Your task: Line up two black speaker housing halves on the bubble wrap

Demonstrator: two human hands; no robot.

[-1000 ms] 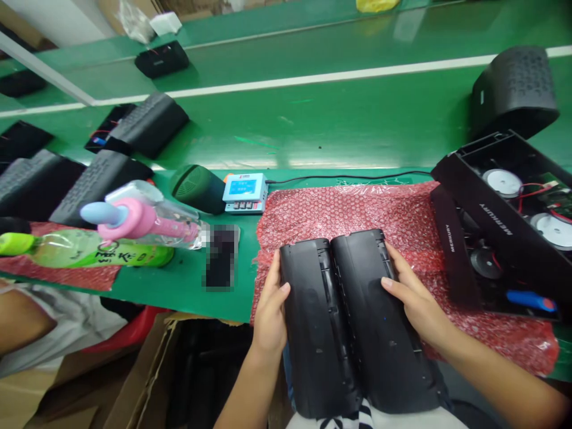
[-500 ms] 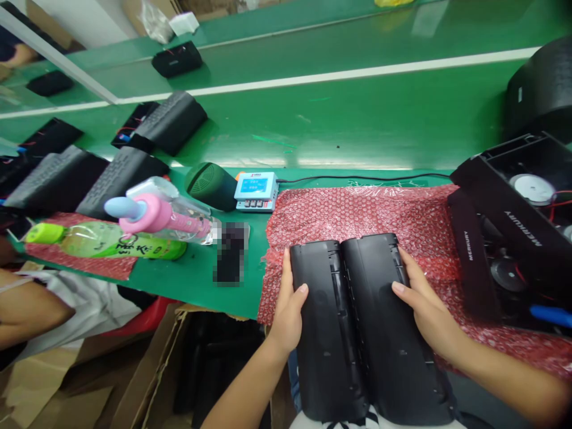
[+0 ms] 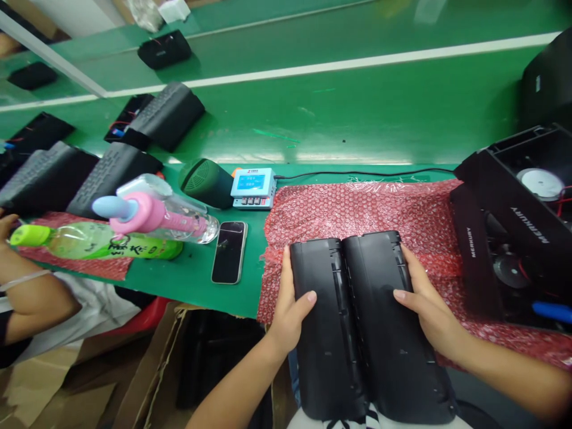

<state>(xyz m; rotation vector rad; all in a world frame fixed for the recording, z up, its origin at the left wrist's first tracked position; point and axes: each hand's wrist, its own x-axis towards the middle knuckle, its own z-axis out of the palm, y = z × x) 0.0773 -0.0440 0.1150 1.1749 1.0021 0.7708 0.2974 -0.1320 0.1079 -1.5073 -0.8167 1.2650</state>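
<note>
i note two black housing shells [image 3: 361, 322] lying side by side, long edges touching, their far ends resting on the red bubble wrap [image 3: 357, 208] and their near ends reaching off the bench edge toward the person's lap. the left hand [image 3: 289, 307] is clamped on the left outer edge of the left shell, thumb laid over its top face. the right hand [image 3: 424, 304] is clamped on the right outer edge of the right shell, thumb likewise on top. the hands are well apart, with both shells between them.

to the right on the wrap i see an open black speaker cabinet [image 3: 518, 226] with white drivers and wiring showing. far of the wrap's left corner sits a small blue meter [image 3: 252, 187], a black cable running right from it, and just left of it a round dark green speaker [image 3: 205, 182]. a phone [image 3: 229, 252] lies face up on the green bench [image 3: 187, 277], left of the wrap. further left lie a green bottle [image 3: 98, 245] and a pink-capped clear bottle [image 3: 156, 215]. a co-worker's arm [image 3: 31, 298] shows at the left edge.
</note>
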